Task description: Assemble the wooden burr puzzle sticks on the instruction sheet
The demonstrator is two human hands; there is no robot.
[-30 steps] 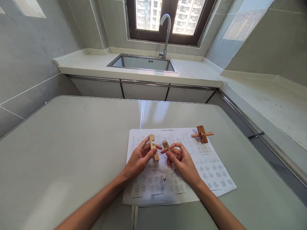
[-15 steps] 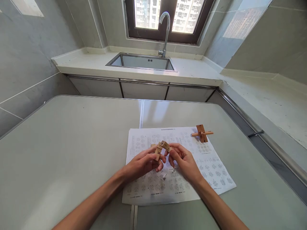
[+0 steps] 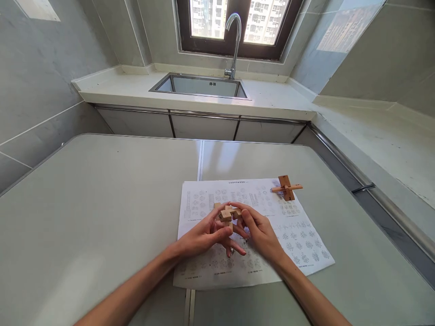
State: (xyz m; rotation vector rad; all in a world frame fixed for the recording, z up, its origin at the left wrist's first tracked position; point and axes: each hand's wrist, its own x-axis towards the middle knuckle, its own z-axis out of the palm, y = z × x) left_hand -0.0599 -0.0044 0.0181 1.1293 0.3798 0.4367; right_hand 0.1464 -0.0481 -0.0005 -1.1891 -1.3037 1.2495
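My left hand and my right hand meet over a printed instruction sheet on the grey table. Between their fingertips they hold light wooden puzzle pieces, pressed together into one small cluster. How the pieces interlock is hidden by my fingers. A second wooden puzzle, a darker cross with a thin rod through it, rests on the sheet's far right corner, apart from both hands.
Beyond the table runs a white counter with a steel sink and a tall faucet under a window. A counter ledge lines the right side. A seam splits the table in two.
A second ago each hand held a separate wooden piece, slightly apart. The hands have closed in and the pieces are now joined between the fingertips.
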